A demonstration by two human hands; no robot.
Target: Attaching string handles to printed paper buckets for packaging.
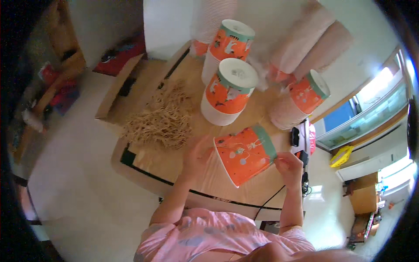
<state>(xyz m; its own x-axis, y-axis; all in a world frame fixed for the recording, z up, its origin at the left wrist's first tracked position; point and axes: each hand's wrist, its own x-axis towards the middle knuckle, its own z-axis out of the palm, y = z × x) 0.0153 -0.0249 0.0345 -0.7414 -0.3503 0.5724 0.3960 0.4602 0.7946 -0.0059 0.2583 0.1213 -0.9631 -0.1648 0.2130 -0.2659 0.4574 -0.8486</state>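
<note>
An orange paper bucket (246, 153) with a green band lies tilted on its side between my hands, its wide white rim toward the left. My right hand (289, 166) pinches at its green end, thumb and fingers closed together. My left hand (198, 153) is beside the rim; its fingers are blurred and partly hidden, so its grip is unclear. A thin pale line crosses the bucket's side toward my right fingers; I cannot make out what it is. Left of the bucket lies a tangled heap of tan cords (163, 118).
Upside-down stacks of orange paper buckets stand behind, one in the middle (227, 97), another farther back (231, 46) and one at right (305, 96). Tall wrapped stacks (301, 39) lean at the wall. An open cardboard box (124, 94) is left; a black cable (270, 201) crosses the table's front edge.
</note>
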